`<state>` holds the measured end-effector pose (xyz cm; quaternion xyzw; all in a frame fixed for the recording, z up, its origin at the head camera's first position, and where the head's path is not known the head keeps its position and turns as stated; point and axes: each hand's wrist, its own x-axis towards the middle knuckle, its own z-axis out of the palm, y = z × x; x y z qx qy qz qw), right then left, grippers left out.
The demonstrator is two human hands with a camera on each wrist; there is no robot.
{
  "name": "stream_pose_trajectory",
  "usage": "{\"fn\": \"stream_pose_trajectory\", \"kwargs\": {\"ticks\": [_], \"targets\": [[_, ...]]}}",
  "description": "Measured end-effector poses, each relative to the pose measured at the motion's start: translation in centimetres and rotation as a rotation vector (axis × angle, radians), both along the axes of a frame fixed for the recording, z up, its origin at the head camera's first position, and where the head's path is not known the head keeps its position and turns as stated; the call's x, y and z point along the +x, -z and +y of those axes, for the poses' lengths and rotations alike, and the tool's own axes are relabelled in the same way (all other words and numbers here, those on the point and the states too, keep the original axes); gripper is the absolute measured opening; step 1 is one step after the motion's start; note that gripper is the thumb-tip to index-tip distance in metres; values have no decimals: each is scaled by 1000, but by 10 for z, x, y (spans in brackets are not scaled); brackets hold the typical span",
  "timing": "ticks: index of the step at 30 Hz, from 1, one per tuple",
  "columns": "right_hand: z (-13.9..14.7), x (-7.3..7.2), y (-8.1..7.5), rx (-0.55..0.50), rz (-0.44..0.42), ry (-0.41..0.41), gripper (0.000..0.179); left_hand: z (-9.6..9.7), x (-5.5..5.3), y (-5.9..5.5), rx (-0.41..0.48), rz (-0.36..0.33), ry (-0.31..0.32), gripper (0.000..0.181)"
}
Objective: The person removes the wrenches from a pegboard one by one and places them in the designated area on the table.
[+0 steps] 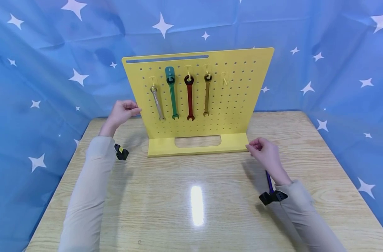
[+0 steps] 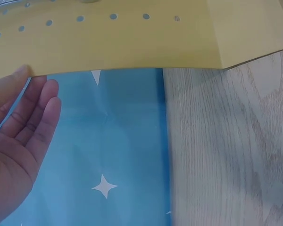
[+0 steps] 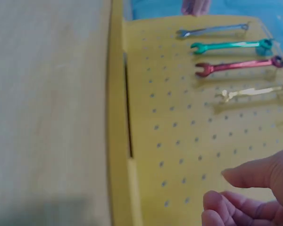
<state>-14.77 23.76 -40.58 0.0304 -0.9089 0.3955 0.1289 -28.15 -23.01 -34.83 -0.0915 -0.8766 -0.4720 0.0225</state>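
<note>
A yellow pegboard [image 1: 235, 120] stands upright on its base on the table. My left hand [image 1: 123, 111] pinches its left edge, thumb in front and fingers behind, as the left wrist view shows. Near the right corner of the base, my right hand [image 1: 265, 150] hovers with loosely bent fingers and nothing between thumb and forefinger. On hooks hang a silver wrench [image 1: 157, 102], a green wrench [image 1: 173, 96], a red wrench [image 1: 190, 99] and a gold wrench [image 1: 207, 94]. A bare hook [image 1: 224, 78] is to their right. Beneath my right wrist lies a purple wrench [image 1: 269, 182], partly hidden.
The wooden table [image 1: 159, 196] extends in front of the pegboard and to both sides. Blue cloth [image 1: 336, 52] with white stars hangs behind and at the sides. The base has a wide cutout [image 1: 197, 140]. Black wrist cameras [image 1: 122, 152] are strapped to both forearms.
</note>
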Motion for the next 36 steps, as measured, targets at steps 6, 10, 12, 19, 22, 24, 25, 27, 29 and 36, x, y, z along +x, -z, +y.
{"fn": "stream_pose_trajectory", "kwargs": {"ticks": [6,10,12,19,22,24,25,27,29,36], "targets": [[-22,-23,-12,-60,-31,-19,13,0,0,-2,-11,-9,3,18],[-34,-38,-21,-111,-58,-33,15,1,-2,-4,-37,-9,6,18],[-39,-45,-25,-129,-63,-35,15,1,-2,-5,-51,-13,7,17],[-57,-66,-38,-209,-24,-60,14,0,-5,-5,-64,-20,27,16],[-66,-74,-43,-247,6,-86,14,-1,-5,-5,-63,-19,30,15],[-72,-78,-46,-259,23,-100,15,-1,-6,-4,-66,-16,27,15],[-75,-80,-48,-266,29,-106,16,-1,-6,-4,-68,-16,22,15],[-81,-84,-51,-267,41,-111,19,-1,-6,-4,-73,-15,21,15],[-86,-88,-54,-271,45,-115,21,-1,-6,-4,-75,-14,20,15],[-100,-98,-60,-292,19,-119,28,-1,-6,-4,-74,-19,18,16]]}}
